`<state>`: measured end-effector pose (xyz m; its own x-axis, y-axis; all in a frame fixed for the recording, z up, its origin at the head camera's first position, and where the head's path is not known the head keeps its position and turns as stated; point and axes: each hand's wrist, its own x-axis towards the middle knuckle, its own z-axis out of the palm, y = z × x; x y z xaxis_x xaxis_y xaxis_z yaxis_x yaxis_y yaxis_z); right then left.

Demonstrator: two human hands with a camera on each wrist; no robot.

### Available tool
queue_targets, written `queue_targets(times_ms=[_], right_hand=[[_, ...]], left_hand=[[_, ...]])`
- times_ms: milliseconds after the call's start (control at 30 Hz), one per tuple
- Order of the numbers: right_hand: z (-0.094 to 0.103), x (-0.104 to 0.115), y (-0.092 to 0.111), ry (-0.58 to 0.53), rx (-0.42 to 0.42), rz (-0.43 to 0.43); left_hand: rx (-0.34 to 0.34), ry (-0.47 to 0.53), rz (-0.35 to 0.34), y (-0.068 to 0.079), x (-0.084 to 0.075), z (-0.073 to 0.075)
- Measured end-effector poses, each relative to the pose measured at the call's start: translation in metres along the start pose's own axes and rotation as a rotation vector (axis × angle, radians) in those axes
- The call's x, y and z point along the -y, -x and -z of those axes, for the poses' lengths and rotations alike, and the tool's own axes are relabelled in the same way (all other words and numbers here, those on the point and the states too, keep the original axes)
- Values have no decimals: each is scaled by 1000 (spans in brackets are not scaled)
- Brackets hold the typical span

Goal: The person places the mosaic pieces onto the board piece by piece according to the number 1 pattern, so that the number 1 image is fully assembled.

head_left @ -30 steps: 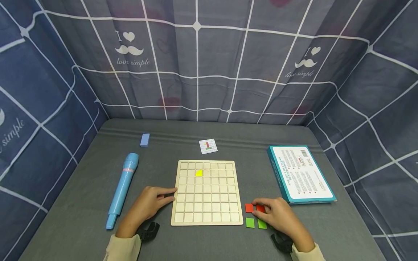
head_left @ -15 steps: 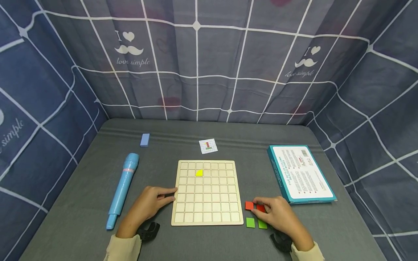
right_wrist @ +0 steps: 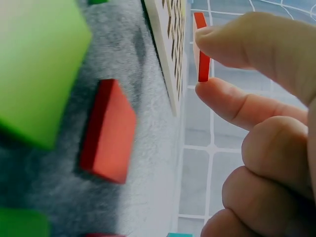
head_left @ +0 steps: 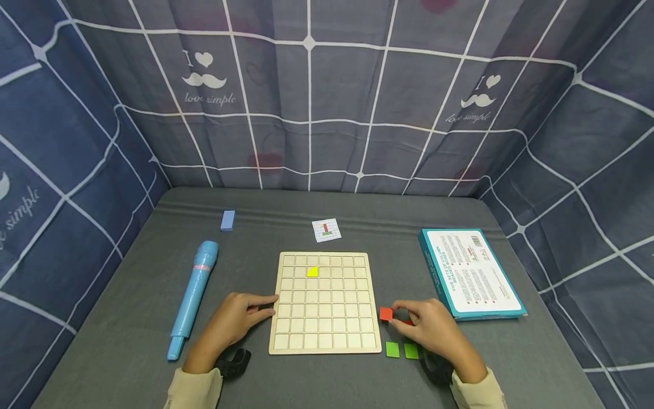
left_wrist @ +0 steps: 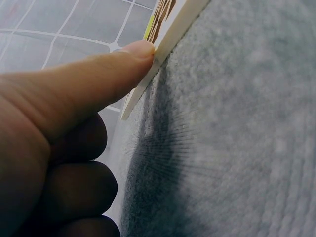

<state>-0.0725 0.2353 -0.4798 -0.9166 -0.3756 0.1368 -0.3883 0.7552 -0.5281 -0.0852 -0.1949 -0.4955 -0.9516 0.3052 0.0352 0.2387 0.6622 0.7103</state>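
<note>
The right hand [head_left: 431, 325] pinches a red square tile [right_wrist: 202, 59] between thumb and index finger. In the right wrist view this tile is raised off the cloth, seen almost edge-on. In the head view it [head_left: 385, 313] is close to the right edge of a wooden grid board [head_left: 324, 304]. Another red tile [right_wrist: 111, 133] lies on the cloth below the hand. My left hand [head_left: 239, 315] touches the board's left edge with thumb and index fingertips; its other fingers are curled under in the left wrist view. One yellow tile [head_left: 313, 272] sits in a cell near the board's top.
Green tiles [head_left: 392, 349] lie by the board's lower right corner. Behind the board is a small pattern card [head_left: 326, 230], with a blue block [head_left: 227, 220] to its left. A blue microphone-like tube [head_left: 191, 301] lies at left, a teal box [head_left: 472, 272] at right.
The right hand has lifted the red tile and moved slightly away from the body, toward the board's right edge. My left hand stays at the board's left edge.
</note>
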Motion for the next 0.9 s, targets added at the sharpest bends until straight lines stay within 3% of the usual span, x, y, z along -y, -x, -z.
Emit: queue_targets(times_ms=[300,900], right_hand=[[3,6,-12,16,4,21],[0,25,-47,29,-41,162]], left_hand=[[2,-5,0,1,0,0],[-1,18,13,2,-1,-1]])
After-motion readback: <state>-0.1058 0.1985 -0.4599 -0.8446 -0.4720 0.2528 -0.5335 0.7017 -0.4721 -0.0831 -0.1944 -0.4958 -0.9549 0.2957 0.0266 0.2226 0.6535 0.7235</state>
